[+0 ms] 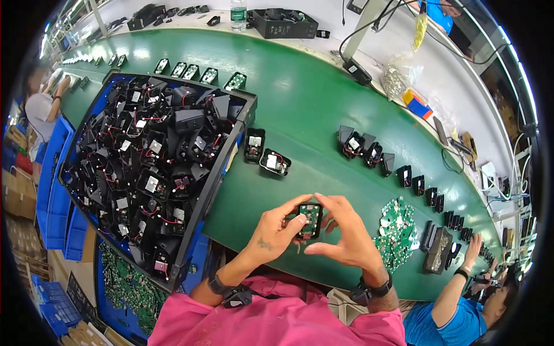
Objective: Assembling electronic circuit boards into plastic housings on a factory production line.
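Note:
My left hand point(272, 232) grips a small black plastic housing point(319, 226) with a green circuit board point(311, 217) in it. The left thumb lies on the board, and the fingers wrap round the housing's far left side. On the other side my right hand point(346, 237) is open, thumb and fingers apart. Its index fingertip is at the housing's far edge; I cannot tell if it touches. A short wire end seems to hang below the housing. Farther off on the green bench lie two black housings point(275, 162) with white parts and red wires inside.
A large black tray point(199, 222) heaped with black housings stands at the left. A pile of green circuit boards point(396, 233) lies at the right, beside a black box of small metal parts point(437, 251). Housings line the far bench. Two co-workers sit at the right and far left.

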A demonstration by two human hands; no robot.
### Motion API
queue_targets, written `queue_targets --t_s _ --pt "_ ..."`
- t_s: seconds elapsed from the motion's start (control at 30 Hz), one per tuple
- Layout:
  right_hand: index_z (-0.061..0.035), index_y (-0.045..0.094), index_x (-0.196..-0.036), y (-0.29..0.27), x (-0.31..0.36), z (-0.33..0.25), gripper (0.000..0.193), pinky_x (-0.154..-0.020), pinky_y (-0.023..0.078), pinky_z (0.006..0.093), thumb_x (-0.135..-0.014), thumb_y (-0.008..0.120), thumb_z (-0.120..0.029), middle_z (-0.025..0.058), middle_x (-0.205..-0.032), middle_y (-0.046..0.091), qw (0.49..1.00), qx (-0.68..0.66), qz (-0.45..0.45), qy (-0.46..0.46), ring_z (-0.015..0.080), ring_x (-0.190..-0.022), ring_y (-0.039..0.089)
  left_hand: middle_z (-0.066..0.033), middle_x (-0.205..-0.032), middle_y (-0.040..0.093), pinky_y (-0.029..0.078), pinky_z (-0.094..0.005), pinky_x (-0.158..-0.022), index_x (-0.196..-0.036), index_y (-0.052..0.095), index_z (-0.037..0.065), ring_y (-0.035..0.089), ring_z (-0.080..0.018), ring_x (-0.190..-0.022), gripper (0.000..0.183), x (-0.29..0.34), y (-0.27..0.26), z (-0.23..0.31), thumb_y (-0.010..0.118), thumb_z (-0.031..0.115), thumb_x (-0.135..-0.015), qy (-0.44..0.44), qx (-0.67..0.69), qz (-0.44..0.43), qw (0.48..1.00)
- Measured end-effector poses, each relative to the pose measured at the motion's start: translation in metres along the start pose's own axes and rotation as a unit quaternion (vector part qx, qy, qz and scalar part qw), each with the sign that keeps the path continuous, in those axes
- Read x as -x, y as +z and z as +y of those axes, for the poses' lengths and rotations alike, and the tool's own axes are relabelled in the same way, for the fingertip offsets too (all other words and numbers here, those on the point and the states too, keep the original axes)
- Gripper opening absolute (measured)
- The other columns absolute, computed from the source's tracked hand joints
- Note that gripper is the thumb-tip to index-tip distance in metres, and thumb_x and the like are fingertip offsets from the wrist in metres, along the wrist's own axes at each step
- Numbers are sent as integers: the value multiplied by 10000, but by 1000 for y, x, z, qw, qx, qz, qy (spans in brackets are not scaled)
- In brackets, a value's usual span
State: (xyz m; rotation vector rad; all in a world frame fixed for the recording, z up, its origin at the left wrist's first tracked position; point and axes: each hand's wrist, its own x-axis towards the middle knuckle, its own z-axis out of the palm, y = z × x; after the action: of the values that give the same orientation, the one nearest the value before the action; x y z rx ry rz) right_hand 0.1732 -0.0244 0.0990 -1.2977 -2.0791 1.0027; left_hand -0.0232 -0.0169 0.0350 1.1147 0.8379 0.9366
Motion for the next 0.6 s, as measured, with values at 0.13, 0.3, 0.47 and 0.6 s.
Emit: queue_targets --t_s 0.13,0.3,0.47,0.6 --pt "-30 498 -1426 24 14 11 555 -730 504 271 -897 646 -111 107 -994 648 979 -161 68 101 133 -784 611 -5 -1005 647 528 -221 -644 -1442 481 3 566 -33 -796 471 6 9 1 555 67 -982 40 -72 0 997" --pt "1 643 -1236 54 11 11 317 -706 501 275 -941 542 -50 87 -843 681 968 -58 241 26 133 -741 614 -36 -906 651 503 -240 -605 -1391 516 -33 537 -42 -704 438 10 14 -2 553 69 -967 29 -101 14 994" --pt "18 654 -1181 68 7 27 272 -685 509 286 -953 531 -66 88 -843 684 962 -68 258 56 144 -724 632 -11 -897 655 541 -218 -570 -1354 542 -39 606 -42 -745 388 6 12 -9 538 55 -978 25 -142 16 989" --pt "43 617 -1227 52 -3 33 297 -573 459 253 -987 522 -104 61 -783 644 950 -198 130 203 93 -651 590 -132 -770 677 536 -253 -431 -1011 616 -46 669 -215 -512 249 -19 -7 -22 545 189 -967 -211 140 -5 967"
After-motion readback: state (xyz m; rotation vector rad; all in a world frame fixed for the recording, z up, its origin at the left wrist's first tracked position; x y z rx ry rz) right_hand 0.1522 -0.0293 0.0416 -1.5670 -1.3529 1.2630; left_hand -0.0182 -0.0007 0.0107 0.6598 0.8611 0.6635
